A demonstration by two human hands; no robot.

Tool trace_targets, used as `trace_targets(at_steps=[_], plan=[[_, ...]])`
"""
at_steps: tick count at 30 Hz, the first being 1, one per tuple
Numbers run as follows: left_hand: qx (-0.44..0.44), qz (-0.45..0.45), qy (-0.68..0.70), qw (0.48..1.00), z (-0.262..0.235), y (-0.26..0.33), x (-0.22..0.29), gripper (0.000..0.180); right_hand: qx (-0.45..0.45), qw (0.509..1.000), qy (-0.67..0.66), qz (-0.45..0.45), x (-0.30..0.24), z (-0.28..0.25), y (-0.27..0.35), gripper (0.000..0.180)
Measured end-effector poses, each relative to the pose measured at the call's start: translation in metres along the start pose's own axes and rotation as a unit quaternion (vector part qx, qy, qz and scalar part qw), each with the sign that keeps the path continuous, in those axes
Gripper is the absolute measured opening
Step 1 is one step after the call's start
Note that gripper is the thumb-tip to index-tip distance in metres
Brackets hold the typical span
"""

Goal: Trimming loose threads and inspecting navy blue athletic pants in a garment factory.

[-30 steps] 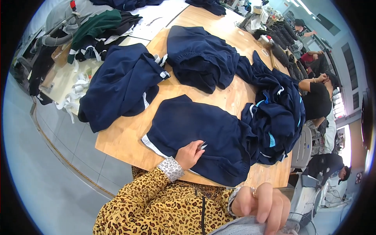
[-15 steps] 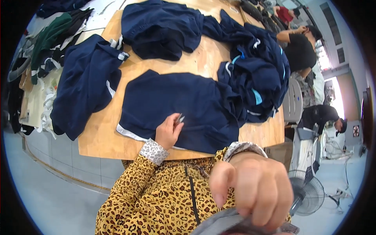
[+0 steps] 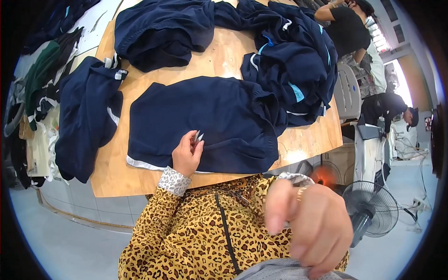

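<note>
L hand (image 3: 185,156) is pinching a pointed metal tool (image 3: 200,137) over navy garment (image 3: 186,107), which is lying on counter (image 3: 111,177); slipping is risking snags. R hand (image 3: 310,224) is hanging apart, grip unclear.

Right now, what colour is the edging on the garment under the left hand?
White edging on the navy garment; head view shows it best.

- state of the floor?
- grey tiles (image 3: 112,204) with visible joints, left of the table (image 3: 308,138).
- furniture?
- one pale wooden table; one grey plastic chair (image 3: 347,90) just beyond its right edge; one dark caged fan (image 3: 377,210), nearer, on the right.
- walls and light?
- tan wall (image 3: 418,86) at the far right, next to a bright window (image 3: 402,83); white glare on the table.
</note>
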State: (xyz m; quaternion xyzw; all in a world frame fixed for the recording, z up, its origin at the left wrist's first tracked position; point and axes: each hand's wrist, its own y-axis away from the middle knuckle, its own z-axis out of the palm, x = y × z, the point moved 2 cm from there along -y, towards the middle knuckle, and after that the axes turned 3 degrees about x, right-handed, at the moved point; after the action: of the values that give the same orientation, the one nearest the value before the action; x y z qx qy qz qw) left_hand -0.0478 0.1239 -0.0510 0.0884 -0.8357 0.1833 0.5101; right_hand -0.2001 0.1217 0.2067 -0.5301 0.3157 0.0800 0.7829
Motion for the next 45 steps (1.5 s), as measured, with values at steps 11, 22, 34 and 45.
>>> trace_targets(at_steps=[11,22,34,45], plan=[[0.052,0.117,-0.118,0.985,0.039,-0.191,0.019,0.014,0.338,0.851,0.372,0.151,0.083,-0.083,0.085,0.004],[-0.068,0.028,-0.388,0.919,0.099,-0.306,-0.009,0.029,0.199,0.72,0.621,0.236,0.142,-0.117,0.191,0.004],[-0.175,-0.214,0.274,0.921,0.063,-0.245,0.026,0.018,0.254,0.736,0.588,0.22,0.138,-0.121,0.19,0.006],[-0.248,-0.354,0.379,0.819,0.034,-0.046,0.053,0.011,0.357,0.767,0.492,0.206,0.107,-0.112,0.181,0.033]])
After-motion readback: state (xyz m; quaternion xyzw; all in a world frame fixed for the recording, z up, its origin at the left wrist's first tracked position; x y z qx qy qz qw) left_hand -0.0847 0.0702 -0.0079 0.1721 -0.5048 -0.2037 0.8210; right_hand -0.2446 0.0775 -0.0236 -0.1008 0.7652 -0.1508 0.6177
